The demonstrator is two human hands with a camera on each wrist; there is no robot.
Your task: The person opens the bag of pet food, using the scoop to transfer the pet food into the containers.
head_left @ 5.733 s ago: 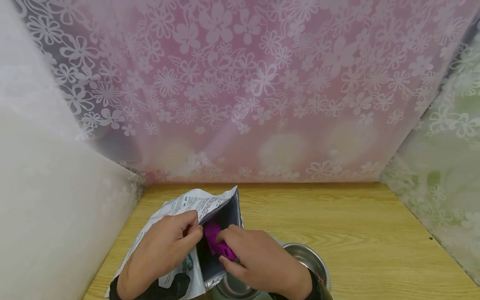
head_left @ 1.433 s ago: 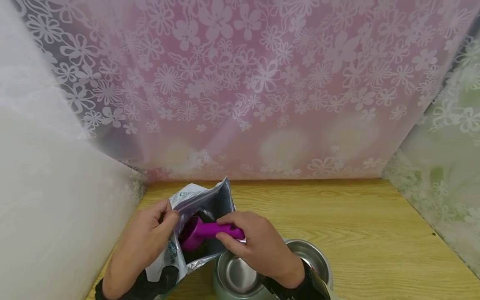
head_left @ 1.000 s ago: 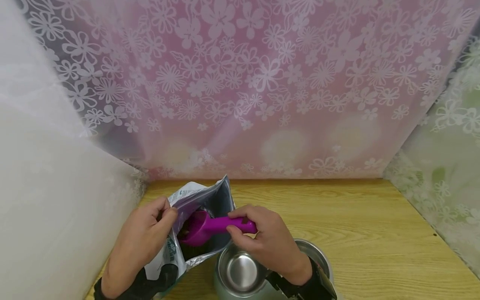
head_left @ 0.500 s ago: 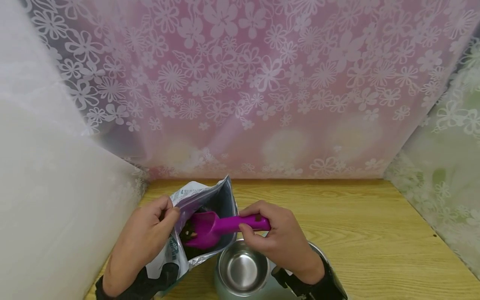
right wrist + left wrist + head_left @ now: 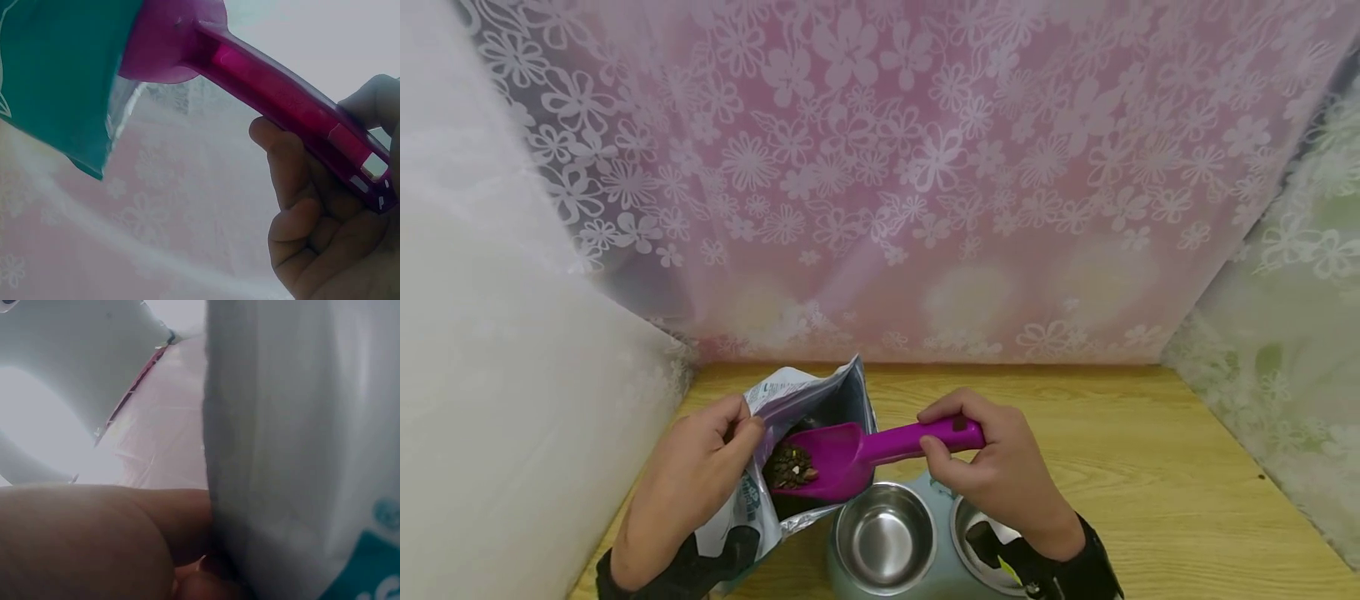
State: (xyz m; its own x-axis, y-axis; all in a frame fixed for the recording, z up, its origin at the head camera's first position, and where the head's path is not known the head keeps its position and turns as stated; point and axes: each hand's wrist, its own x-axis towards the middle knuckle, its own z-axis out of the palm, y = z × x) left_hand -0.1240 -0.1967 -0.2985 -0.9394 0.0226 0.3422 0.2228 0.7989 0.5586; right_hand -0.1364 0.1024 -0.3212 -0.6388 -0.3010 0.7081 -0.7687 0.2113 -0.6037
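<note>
My left hand [image 5: 692,471] pinches the left edge of an open foil-lined bag [image 5: 842,400], which leans with its mouth toward the right. In the left wrist view the bag's pale outer wall [image 5: 300,425] fills the right half, next to my fingers. My right hand [image 5: 1007,467] grips the handle of a magenta scoop [image 5: 842,454]. The scoop's bowl lies in the bag mouth and carries brown kibble [image 5: 792,467] with a few lighter bits. From below, the right wrist view has the scoop handle [image 5: 269,87] between thumb and fingers, and the bag's teal side [image 5: 62,75].
Right of the bag, a pale green double feeder [image 5: 936,500] holds two steel bowls. The left bowl [image 5: 886,537] has a bare metal bottom; my right wrist partly covers the right bowl [image 5: 966,542]. A wood-grain tabletop [image 5: 1120,442] meets a pink flowered curtain [image 5: 925,208] behind.
My right hand has moved right, drawing the scoop partway out of the bag, so the kibble in its bowl now shows. My left hand keeps its hold on the bag edge.
</note>
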